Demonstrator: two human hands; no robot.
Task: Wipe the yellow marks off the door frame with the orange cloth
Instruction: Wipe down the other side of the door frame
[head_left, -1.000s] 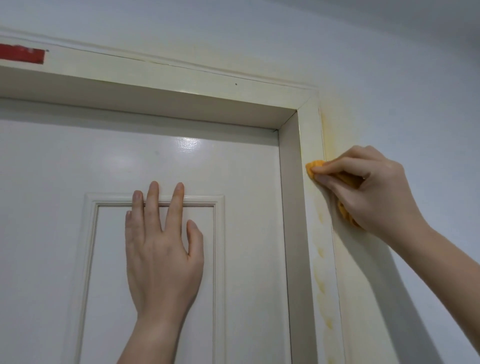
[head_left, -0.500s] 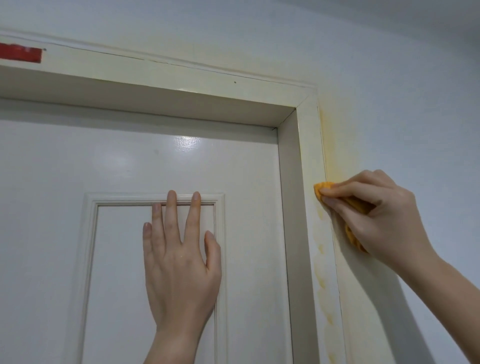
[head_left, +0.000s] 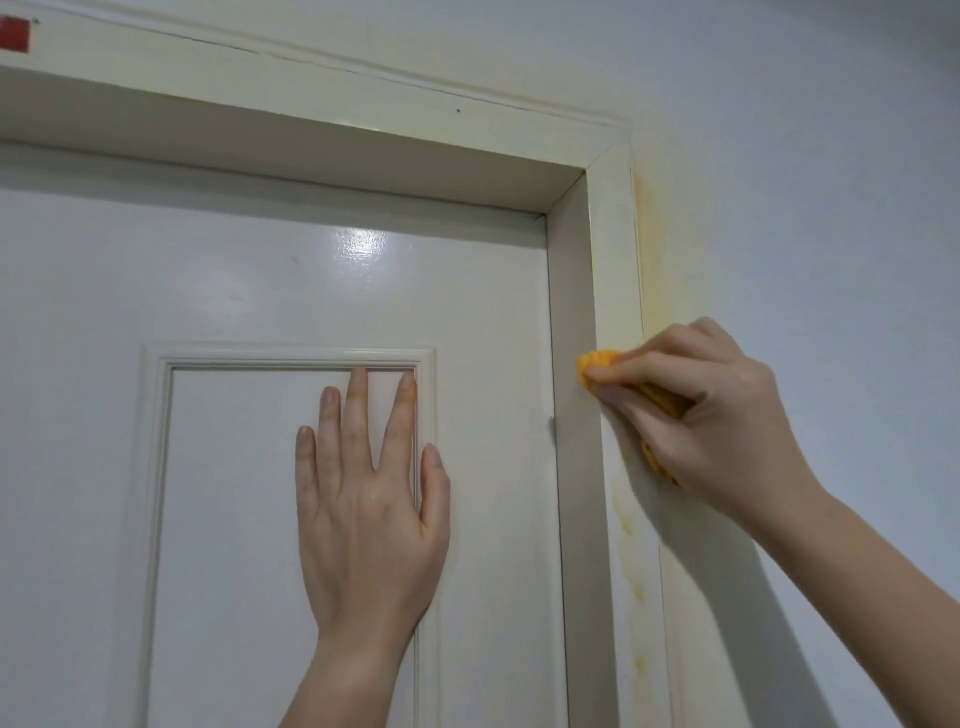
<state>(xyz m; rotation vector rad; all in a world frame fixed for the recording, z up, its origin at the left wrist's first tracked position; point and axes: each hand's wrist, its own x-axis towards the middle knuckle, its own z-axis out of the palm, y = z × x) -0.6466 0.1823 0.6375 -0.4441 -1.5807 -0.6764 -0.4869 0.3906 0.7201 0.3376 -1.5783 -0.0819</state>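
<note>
My right hand grips a bunched orange cloth and presses it against the right upright of the cream door frame. Most of the cloth is hidden under my fingers and palm. Yellow marks run down the frame strip below the cloth. A fainter yellow smear stains the wall edge above my hand. My left hand lies flat on the white door, fingers spread, holding nothing.
The white door is closed, with a raised panel moulding under my left hand. A red patch sits on the top frame at far left. Pale wall fills the right side.
My right hand with the cloth slid down the frame and inward toward its inner edge. My left hand shifted to the right on the door.
</note>
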